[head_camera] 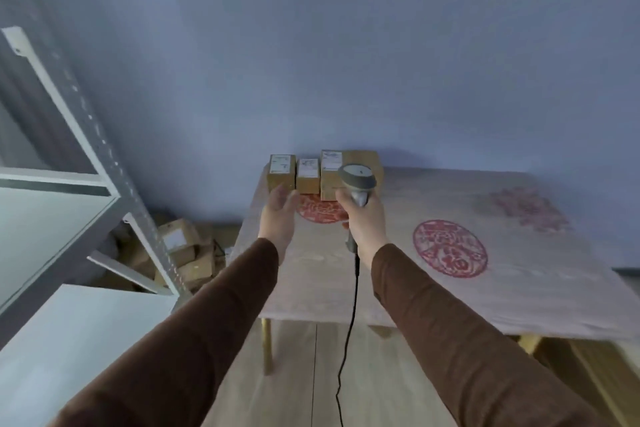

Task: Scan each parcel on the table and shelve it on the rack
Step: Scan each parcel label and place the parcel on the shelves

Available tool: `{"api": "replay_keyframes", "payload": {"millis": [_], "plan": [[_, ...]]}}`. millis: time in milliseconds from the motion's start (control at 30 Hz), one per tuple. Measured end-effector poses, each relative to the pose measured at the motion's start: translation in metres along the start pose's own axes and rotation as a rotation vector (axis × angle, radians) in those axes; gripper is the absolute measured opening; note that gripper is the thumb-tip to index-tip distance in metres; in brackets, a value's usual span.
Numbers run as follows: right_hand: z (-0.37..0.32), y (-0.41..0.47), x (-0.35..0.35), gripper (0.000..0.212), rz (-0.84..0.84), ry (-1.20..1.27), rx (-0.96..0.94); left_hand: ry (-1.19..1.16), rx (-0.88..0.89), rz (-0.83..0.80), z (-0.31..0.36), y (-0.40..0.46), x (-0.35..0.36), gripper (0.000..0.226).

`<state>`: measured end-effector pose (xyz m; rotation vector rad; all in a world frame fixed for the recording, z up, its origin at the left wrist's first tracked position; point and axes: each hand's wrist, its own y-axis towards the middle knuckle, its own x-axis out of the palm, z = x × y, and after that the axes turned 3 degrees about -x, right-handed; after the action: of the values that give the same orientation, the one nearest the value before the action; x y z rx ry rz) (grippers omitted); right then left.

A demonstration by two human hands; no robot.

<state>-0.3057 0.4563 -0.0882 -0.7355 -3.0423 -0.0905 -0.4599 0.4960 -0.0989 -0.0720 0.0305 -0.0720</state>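
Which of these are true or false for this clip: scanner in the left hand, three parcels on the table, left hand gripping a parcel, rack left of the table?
1. The left hand holds the scanner. False: the right hand grips it.
2. Three parcels stand in a row on the table. True: left parcel, middle parcel, right parcel.
3. The left hand grips a parcel. False: its fingers are open, reaching near the left parcel.
4. The rack stands left of the table. True.

head: worn, faces forward-down | table ahead | rack left
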Motion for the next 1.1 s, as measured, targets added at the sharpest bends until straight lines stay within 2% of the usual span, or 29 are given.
{"api": "replay_keyframes", "payload": {"millis": [167,300,367,600,767,1100], "plan": [[0.009,0.084,-0.061,0.018,0.073,-0.008,0.038,0.001,-0.091,-0.013,-0.001,0.058,0.076,0.055],[0.019,0.145,-0.083,0.016,0.117,-0.029,0.057,0.009,-0.14,-0.017,-0.007,0.11,0.111,0.057],[0.029,0.175,-0.087,0.023,0.11,-0.063,0.068,0.018,-0.155,-0.012,-0.013,0.138,0.123,0.058],[0.073,0.291,-0.079,0.018,0.145,-0.134,0.122,0.055,-0.231,-0.026,-0.046,0.256,0.143,0.063],[0.119,0.363,-0.074,0.03,0.204,-0.232,0.186,0.129,-0.31,-0.011,-0.078,0.342,0.148,0.066],[0.193,0.431,-0.065,0.027,0.271,-0.162,0.388,0.26,-0.415,-0.082,-0.134,0.429,0.16,0.068]]}}
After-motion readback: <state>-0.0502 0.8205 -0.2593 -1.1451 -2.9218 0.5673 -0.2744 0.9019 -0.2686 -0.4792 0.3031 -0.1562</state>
